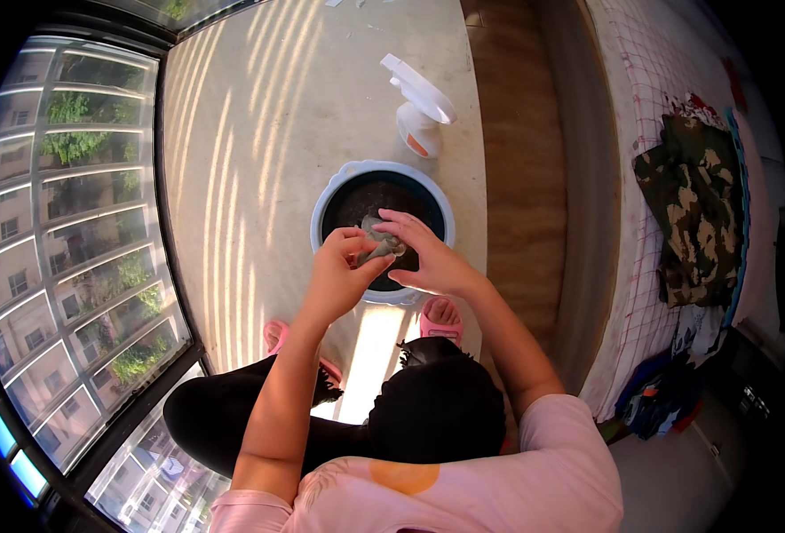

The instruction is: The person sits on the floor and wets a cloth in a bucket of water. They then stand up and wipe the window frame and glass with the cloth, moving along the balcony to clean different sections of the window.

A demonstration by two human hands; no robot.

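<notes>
Head view, nearest first: at the lower edge sits the wearer's pink shirt (463, 484), with dark-clad knees (437, 409) just beyond it and the bare forearms reaching up past them toward the middle of the frame. There the two hands come close together around a crumpled grey cloth (377, 238). The left hand (350, 266) has it pinched between thumb and fingers from the lower left; the right hand (428, 253) curves over from the right, fingertips at the cloth's upper edge and thumb spread away, though how firmly it grips I cannot tell. What matters most is that the cloth lies between the hands, above the dark inside of a pale blue basin (319, 209), with neither hand clearly nearer. It is bunched rather than stretched; its visible part seems to run from upper left to lower right, but fingers hide too much to be sure of a long axis. Beyond the basin's rim, toward the top of the frame, a white spray bottle (426, 105) stands on the pale floor (321, 107). Farther off, a barred window (82, 195) fills the left side and a folded camouflage garment (694, 209) lies at the right.
</notes>
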